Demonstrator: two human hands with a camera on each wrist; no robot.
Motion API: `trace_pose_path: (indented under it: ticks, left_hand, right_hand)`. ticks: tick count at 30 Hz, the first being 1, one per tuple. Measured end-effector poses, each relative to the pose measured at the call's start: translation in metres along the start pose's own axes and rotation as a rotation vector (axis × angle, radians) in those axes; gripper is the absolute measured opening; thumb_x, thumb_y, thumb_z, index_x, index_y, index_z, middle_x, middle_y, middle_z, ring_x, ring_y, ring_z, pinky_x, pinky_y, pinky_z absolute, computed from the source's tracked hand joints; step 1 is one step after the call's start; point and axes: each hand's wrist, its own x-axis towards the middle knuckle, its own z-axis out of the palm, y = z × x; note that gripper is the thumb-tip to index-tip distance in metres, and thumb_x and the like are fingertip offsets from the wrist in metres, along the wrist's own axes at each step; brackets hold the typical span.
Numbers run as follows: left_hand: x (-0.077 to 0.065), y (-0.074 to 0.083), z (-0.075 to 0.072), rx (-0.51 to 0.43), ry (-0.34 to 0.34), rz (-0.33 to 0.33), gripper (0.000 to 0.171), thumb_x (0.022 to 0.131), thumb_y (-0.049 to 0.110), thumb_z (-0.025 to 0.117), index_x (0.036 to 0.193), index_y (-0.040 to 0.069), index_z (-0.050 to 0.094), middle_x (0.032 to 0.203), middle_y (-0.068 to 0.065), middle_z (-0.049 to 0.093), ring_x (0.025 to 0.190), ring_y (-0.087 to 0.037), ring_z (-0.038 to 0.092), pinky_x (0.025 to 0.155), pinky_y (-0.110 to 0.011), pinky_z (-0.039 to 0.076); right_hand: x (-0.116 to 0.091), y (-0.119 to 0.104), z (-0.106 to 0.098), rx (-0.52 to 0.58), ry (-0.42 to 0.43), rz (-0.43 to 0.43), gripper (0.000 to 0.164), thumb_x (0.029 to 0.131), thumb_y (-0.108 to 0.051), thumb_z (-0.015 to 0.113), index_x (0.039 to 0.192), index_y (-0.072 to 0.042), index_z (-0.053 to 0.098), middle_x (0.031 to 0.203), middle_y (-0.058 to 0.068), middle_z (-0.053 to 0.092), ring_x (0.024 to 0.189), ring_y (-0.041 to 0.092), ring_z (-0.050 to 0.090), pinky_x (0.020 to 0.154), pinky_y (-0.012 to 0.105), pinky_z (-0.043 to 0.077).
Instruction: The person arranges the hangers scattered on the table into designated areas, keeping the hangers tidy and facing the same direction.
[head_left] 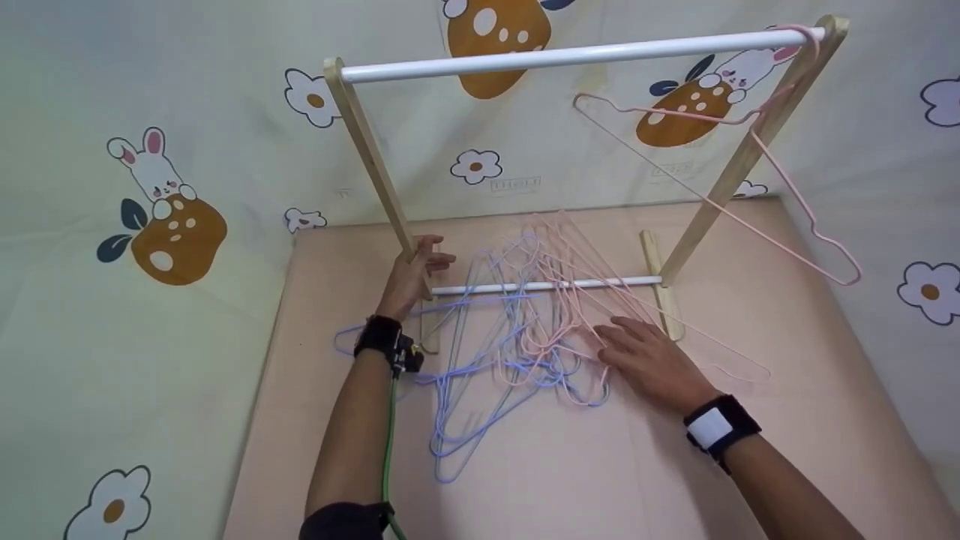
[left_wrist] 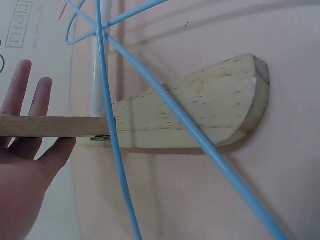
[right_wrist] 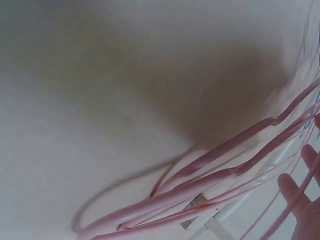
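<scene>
In the head view, my left hand [head_left: 409,281] is at the foot of the left wooden upright [head_left: 371,157] of a hanger rack. The left wrist view shows fingers [left_wrist: 39,102] extended straight behind that upright, which lies across their inner side. My right hand [head_left: 660,367] reaches over a tangle of pink hangers [head_left: 574,315], its fingers spread and touching them. Thin pink hanger wires pass in front of its fingertips [right_wrist: 287,187] in the right wrist view. Blue hangers [head_left: 487,367] lie mixed with the pink ones, left of the right hand.
One pink hanger [head_left: 802,202] hangs from the right end of the white top rail [head_left: 585,56]. A lower white rail [head_left: 622,283] runs behind the pile, between wooden feet [head_left: 671,311]. Patterned cloth walls [head_left: 225,60] surround the pink surface [head_left: 600,465].
</scene>
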Motion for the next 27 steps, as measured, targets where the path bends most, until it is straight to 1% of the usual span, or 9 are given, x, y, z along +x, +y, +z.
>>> trace_pose_path:
  ticks: [4,7,11,14,18,20,23,25,27]
  left_hand:
    - [0.001,-0.001,0.002,-0.039,0.001,0.035,0.056,0.101,0.055,0.041,0.13,0.01,0.055,0.115,-0.021,0.068,0.115,-0.04,0.059,0.106,-0.06,0.031]
    - [0.001,-0.001,0.002,-0.051,0.013,0.022,0.052,0.1,0.054,0.044,0.127,0.01,0.056,0.115,-0.02,0.068,0.115,-0.036,0.06,0.107,-0.059,0.03]
    - [0.001,-0.001,0.002,-0.101,0.017,0.004,0.047,0.1,0.049,0.05,0.125,0.01,0.058,0.117,-0.02,0.067,0.119,-0.037,0.057,0.109,-0.059,0.027]
    - [0.001,-0.003,0.001,-0.131,0.009,-0.011,0.042,0.101,0.042,0.053,0.128,0.01,0.057,0.12,-0.021,0.066,0.122,-0.038,0.055,0.11,-0.059,0.025]
    - [0.0,-0.009,-0.001,-0.15,0.002,-0.03,0.04,0.102,0.034,0.053,0.133,0.009,0.055,0.124,-0.021,0.064,0.126,-0.036,0.053,0.109,-0.062,0.024]
    - [-0.001,-0.009,-0.001,-0.146,0.008,-0.028,0.039,0.103,0.034,0.052,0.134,0.01,0.055,0.125,-0.02,0.064,0.126,-0.033,0.053,0.109,-0.062,0.024]
    - [-0.002,-0.008,0.001,-0.118,0.021,-0.011,0.039,0.103,0.038,0.05,0.132,0.011,0.056,0.122,-0.017,0.066,0.123,-0.03,0.056,0.109,-0.061,0.026]
    - [-0.001,-0.006,0.002,-0.1,0.019,0.0,0.04,0.103,0.04,0.05,0.131,0.012,0.057,0.121,-0.017,0.067,0.122,-0.03,0.057,0.11,-0.059,0.027]
    - [0.0,-0.006,0.004,-0.086,0.008,0.007,0.041,0.103,0.041,0.049,0.131,0.012,0.056,0.121,-0.017,0.067,0.122,-0.031,0.057,0.109,-0.058,0.028]
  right_hand:
    - [-0.006,-0.001,-0.003,-0.011,0.02,-0.007,0.029,0.104,-0.024,0.037,0.108,-0.018,0.065,0.138,0.011,0.056,0.128,0.04,0.048,0.099,0.055,0.041]
    - [-0.008,-0.001,-0.008,-0.015,0.042,-0.016,0.028,0.103,-0.02,0.037,0.106,-0.016,0.065,0.137,0.011,0.056,0.127,0.039,0.049,0.098,0.054,0.042]
    - [-0.007,-0.002,-0.015,-0.034,0.054,-0.009,0.031,0.104,-0.019,0.034,0.108,-0.015,0.064,0.139,0.009,0.055,0.127,0.036,0.05,0.101,0.05,0.041]
    - [-0.006,-0.002,-0.019,-0.044,0.068,0.007,0.034,0.106,-0.02,0.031,0.11,-0.014,0.064,0.141,0.008,0.055,0.128,0.034,0.05,0.102,0.048,0.041]
    - [-0.002,-0.002,-0.025,-0.021,0.09,0.045,0.037,0.108,-0.025,0.029,0.116,-0.015,0.065,0.142,0.007,0.054,0.128,0.033,0.05,0.103,0.046,0.041]
    - [0.001,-0.001,-0.028,-0.006,0.099,0.07,0.04,0.109,-0.027,0.028,0.12,-0.016,0.065,0.142,0.006,0.054,0.129,0.032,0.05,0.103,0.045,0.041]
    - [0.005,0.001,-0.034,0.012,0.11,0.114,0.042,0.108,-0.026,0.027,0.126,-0.017,0.064,0.143,0.004,0.053,0.13,0.029,0.049,0.106,0.039,0.039]
    - [0.007,0.004,-0.039,0.03,0.117,0.138,0.04,0.107,-0.022,0.03,0.13,-0.015,0.062,0.143,0.004,0.053,0.13,0.028,0.048,0.109,0.034,0.035]
    - [0.009,0.006,-0.044,0.045,0.124,0.162,0.037,0.104,-0.017,0.037,0.133,-0.013,0.06,0.144,0.004,0.052,0.131,0.027,0.048,0.111,0.028,0.03]
